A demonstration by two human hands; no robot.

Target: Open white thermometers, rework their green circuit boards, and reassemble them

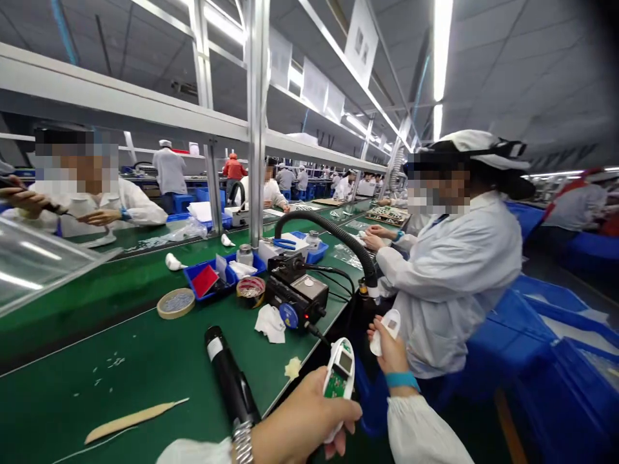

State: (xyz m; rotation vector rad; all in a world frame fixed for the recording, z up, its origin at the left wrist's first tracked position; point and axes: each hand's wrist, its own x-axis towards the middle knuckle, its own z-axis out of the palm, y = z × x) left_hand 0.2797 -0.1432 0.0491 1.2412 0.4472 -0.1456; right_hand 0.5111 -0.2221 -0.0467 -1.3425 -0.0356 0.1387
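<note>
Your left hand (304,422) clamps the white device (339,374), your right hand (393,353) a white shell (389,332), well apart; a slip could drop either past the tabletop (145,367) edge.

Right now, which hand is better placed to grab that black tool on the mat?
Probably the left hand: it sits right beside the black tool, though it holds a white device. The right hand is farther off and holds a small white piece.
</note>
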